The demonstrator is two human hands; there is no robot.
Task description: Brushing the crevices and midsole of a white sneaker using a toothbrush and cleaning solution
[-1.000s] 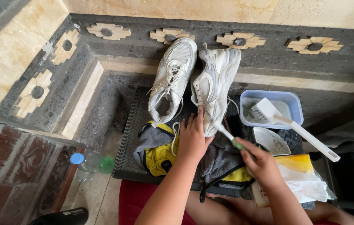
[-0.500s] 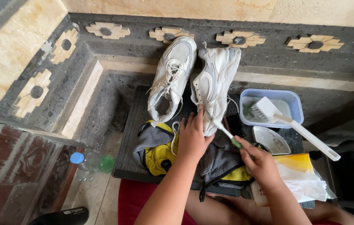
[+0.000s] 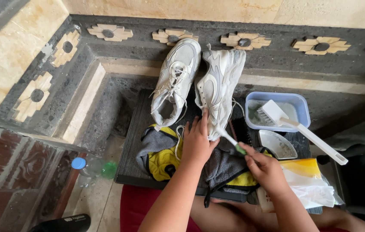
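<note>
Down on the dark ribbed mat (image 3: 133,141), our left hand (image 3: 197,141) lies spread, fingers loosely open, with its fingertips pressed on the heel end of the right-hand white sneaker (image 3: 217,88), steadying it rather than gripping it. Our right hand (image 3: 266,169) is closed around the green end of a small toothbrush (image 3: 229,139), whose white head meets the sneaker just beside the left thumb. The second white sneaker (image 3: 174,79) lies touching the first, both with toes against the stone ledge. Under our wrists sits a crumpled grey and yellow cloth (image 3: 161,157). To the right, a blue plastic tub (image 3: 300,103) holds a white long-handled brush (image 3: 302,129), and a small white dish (image 3: 277,144) rests just in front of it
</note>
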